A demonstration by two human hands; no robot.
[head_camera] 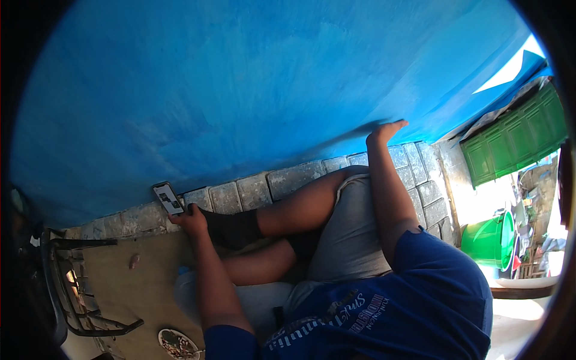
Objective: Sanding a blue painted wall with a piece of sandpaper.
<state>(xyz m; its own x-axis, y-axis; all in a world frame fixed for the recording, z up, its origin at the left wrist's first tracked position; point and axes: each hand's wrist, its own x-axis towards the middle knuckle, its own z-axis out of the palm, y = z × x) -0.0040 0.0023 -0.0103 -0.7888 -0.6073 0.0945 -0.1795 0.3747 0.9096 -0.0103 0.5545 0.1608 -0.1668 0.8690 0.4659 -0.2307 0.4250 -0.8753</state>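
Observation:
My left hand [192, 221] holds a smartphone [168, 198] with its screen lit, at the left, above my bent legs. The phone is close to the foot of the blue wall [252, 90]. My right hand [386, 132] is raised at the right beside the wall, wrist bent and fingers stretched out, and no object shows in it. Its shadow falls on the wall. Below both arms, my legs lie crossed in grey shorts [353, 234], with a black sock [234, 227] on one foot. A small pinkish item [134, 261] rests on the brown mat [112, 288].
A black metal chair frame [101, 330] stands at the far left. A round dish with mixed bits [177, 344] sits at the bottom left. Grey paving blocks [252, 191] run along the wall. To the right are a green bucket [488, 240] and a green plastic panel [517, 135].

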